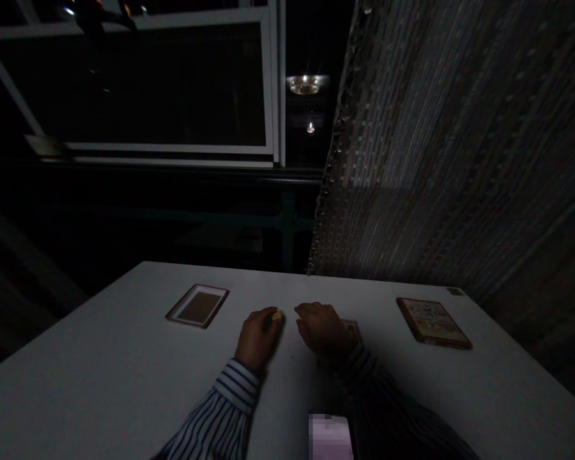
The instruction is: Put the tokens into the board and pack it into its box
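Observation:
My left hand [257, 337] is above the middle of the white table [100, 345]. Its thumb and forefinger pinch a small yellowish piece [276, 315], whose exact kind I cannot make out. My right hand [323, 331] is a short way to the right, fingers bent forward and thumb apart, with nothing visible between them. Partly hidden behind that hand lies a small reddish-brown item with a picture [352, 328]. A gap of bare tabletop separates the two hands.
To the left lies a shallow tray-like box part [199, 306] with a brown inside. A box with a printed picture [434, 321] lies to the right. A small dark square [455, 291] is by the far right corner. Behind hangs a string curtain [412, 147]; a blurred-out pinkish object [330, 439] is nearest me.

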`<state>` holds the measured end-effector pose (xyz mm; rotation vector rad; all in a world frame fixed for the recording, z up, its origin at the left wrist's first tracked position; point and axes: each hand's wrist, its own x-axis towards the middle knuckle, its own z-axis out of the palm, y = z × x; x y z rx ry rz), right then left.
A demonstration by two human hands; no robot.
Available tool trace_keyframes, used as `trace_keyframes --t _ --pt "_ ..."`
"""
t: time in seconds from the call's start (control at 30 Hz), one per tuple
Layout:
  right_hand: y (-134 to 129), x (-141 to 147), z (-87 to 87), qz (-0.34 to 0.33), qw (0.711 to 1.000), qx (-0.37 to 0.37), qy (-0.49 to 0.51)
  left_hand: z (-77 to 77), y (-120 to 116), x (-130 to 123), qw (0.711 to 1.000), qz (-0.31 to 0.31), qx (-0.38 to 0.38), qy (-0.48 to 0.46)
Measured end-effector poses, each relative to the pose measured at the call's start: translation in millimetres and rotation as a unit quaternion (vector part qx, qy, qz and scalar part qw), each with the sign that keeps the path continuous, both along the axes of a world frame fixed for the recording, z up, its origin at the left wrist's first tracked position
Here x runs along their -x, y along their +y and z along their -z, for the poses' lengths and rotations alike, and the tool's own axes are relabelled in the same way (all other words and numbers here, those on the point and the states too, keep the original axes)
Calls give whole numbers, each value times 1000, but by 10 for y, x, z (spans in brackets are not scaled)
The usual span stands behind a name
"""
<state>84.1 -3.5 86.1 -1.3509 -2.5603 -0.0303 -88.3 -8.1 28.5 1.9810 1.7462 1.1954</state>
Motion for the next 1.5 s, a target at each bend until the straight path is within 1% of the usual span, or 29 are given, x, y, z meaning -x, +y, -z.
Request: trace_keyframes --t 0.23,0.43,0.67,0.83,0.97,1.07,1.2,1.5 --pt "-45 -258 0 12 1000 -2 6 -17 -73 -224 1000 20 1 -14" --pt "-69 -420 14 27 1000 0 5 -2 -111 -376 999 40 7 -11" --pt "-51 -550 110 18 1000 -8 -14 16 -144 -487 998 57 3 -31" --pt "-53 -580 108 12 1000 -14 -2 52 -157 -546 996 60 15 -59" --pt "-62 -581 81 4 1000 -18 -10 72 -167 -591 993 65 30 -92" --pt "-55 -576 65 -1 1000 -5 -27 74 -175 -618 988 73 44 -128" --pt "-46 -567 56 -4 999 15 -45 68 -189 -640 979 69 59 -181" --pt "-70 -527 89 -5 999 20 -44 44 -231 -674 945 46 110 -305"
